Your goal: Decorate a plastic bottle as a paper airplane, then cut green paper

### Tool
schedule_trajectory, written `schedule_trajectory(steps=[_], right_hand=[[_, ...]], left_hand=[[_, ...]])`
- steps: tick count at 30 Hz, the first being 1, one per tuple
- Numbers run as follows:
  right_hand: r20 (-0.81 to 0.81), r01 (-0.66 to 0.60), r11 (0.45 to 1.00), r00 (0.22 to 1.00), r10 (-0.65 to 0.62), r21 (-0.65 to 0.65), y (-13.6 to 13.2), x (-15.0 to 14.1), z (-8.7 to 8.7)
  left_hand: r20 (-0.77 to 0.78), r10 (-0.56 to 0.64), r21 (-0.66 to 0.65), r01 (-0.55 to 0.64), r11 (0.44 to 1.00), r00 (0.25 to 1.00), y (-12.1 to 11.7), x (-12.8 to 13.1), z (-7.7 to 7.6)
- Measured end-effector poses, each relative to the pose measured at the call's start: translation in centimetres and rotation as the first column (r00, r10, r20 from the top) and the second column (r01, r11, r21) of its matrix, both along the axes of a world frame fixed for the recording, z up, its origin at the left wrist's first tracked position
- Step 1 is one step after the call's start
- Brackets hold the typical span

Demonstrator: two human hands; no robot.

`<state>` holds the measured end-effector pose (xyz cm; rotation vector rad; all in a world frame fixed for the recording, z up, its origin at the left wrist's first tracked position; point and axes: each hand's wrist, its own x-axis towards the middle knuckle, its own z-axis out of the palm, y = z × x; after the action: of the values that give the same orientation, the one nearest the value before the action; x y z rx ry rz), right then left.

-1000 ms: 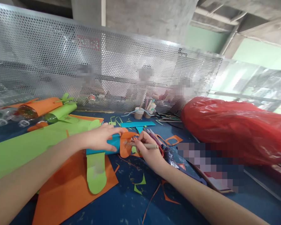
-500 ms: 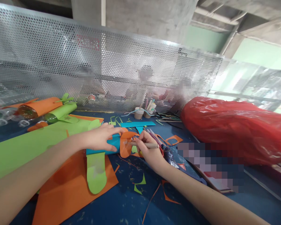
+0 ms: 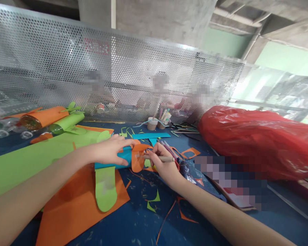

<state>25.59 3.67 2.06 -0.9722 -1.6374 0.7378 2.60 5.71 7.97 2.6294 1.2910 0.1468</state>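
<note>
A blue paper-wrapped roll (image 3: 127, 156) lies on its side in the middle of the table, with an orange rounded paper flap (image 3: 137, 160) at its right end and a green paper strip (image 3: 106, 191) hanging from its left part. Across the top of the roll rests my left hand (image 3: 115, 150), its fingers and thumb wrapped round it. My right hand (image 3: 160, 160) pinches a pen-like stick (image 3: 165, 159), pale brown, whose tip meets the orange flap. Whether the roll has a bottle inside cannot be seen here.
Orange paper (image 3: 66, 212) and a long green sheet (image 3: 23, 160) lie at left, beside paper-wrapped bottles (image 3: 50, 117). Two cups (image 3: 152, 123) with markers stand behind. At right are a red plastic bag (image 3: 246, 140) and pens (image 3: 166, 146). A perforated metal screen (image 3: 143, 68) rises at the back.
</note>
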Motion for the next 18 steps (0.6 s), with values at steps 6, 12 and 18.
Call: schedule_trajectory(steps=[6, 12, 18], right_hand=[[0.014, -0.001, 1.000, 1.000, 0.001, -0.009, 0.04, 0.04, 0.00], [-0.011, -0.019, 0.999, 1.000, 0.018, -0.029, -0.08, -0.05, 0.07], [-0.011, -0.027, 0.999, 1.000, 0.027, -0.043, -0.22, -0.10, 0.22]], left_hand=[[-0.020, 0.008, 0.004, -0.008, 1.000, 1.000, 0.02, 0.03, 0.11], [-0.011, 0.007, 0.005, -0.007, 1.000, 1.000, 0.10, -0.08, -0.07], [-0.029, 0.025, -0.001, -0.025, 1.000, 0.999, -0.04, 0.05, 0.12]])
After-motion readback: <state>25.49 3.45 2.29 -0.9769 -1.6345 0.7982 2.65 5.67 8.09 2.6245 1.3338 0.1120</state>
